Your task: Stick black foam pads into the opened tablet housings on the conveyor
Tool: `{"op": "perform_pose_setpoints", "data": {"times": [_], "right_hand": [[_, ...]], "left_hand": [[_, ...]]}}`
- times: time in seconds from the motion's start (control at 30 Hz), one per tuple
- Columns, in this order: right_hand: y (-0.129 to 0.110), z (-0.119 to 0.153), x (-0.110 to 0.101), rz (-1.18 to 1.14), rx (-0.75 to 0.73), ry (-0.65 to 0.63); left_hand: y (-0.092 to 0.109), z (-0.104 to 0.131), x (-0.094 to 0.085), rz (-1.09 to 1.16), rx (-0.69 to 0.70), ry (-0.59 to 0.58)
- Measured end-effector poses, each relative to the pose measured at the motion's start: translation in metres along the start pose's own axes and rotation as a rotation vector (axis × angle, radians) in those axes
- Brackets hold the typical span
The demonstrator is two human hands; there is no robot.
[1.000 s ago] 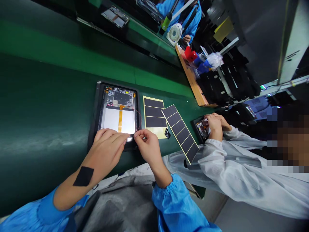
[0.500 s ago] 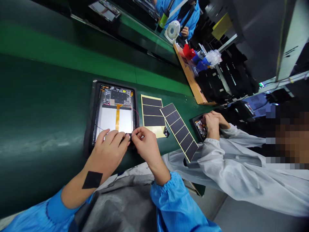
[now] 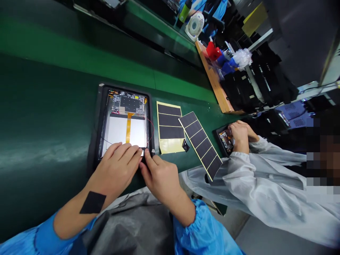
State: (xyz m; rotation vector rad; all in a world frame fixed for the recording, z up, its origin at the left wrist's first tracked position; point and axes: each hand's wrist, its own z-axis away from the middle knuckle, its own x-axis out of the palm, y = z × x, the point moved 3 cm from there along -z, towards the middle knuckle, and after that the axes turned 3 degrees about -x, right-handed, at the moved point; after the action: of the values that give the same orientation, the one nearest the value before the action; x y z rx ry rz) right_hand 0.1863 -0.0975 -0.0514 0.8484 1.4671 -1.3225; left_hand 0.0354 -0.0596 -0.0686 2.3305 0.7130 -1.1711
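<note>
An opened tablet lies in a black frame on the green bench, its circuit board, white panel and orange ribbon cable exposed. My left hand rests over its lower edge, fingers stretched out side by side. At the lower right corner, my right hand presses with the index finger beside a small silvery part; its thumb is apart from that finger and the other fingers are bent. Thin red wire loops out at the tablet's right side. A black square sticker is stuck on my left forearm.
Right of the tablet lies a yellow backing sheet with black stickers. A second sticker strip overlaps it and juts past the bench edge. Further right, a co-worker's hands are on another device. A small white fan stands at the back.
My right hand has gone from a pinch at the tablet's corner to pressing there with the index finger, thumb lowered. The left hand stays on the lower edge. The view has shifted slightly.
</note>
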Motion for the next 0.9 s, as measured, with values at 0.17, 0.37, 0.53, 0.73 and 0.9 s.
{"op": "perform_pose_setpoints", "data": {"times": [0.17, 0.37, 0.53, 0.73, 0.9], "right_hand": [[0.002, -0.01, -0.024, -0.234, -0.043, -0.023], [0.018, 0.003, -0.036, -0.572, 0.122, 0.427], [0.04, 0.015, -0.018, -0.587, 0.196, 0.418], [0.038, 0.022, -0.005, -0.623, 0.194, 0.353], [0.026, 0.022, -0.009, -0.667, 0.13, 0.352]], "left_hand": [[-0.001, -0.007, -0.004, -0.011, 0.037, -0.09], [-0.002, -0.013, -0.007, -0.086, 0.096, -0.369], [-0.009, -0.008, -0.01, 0.01, 0.054, -0.303], [-0.015, -0.013, -0.001, 0.042, 0.11, -0.217], [-0.011, -0.026, 0.001, -0.06, 0.188, -0.305]]}}
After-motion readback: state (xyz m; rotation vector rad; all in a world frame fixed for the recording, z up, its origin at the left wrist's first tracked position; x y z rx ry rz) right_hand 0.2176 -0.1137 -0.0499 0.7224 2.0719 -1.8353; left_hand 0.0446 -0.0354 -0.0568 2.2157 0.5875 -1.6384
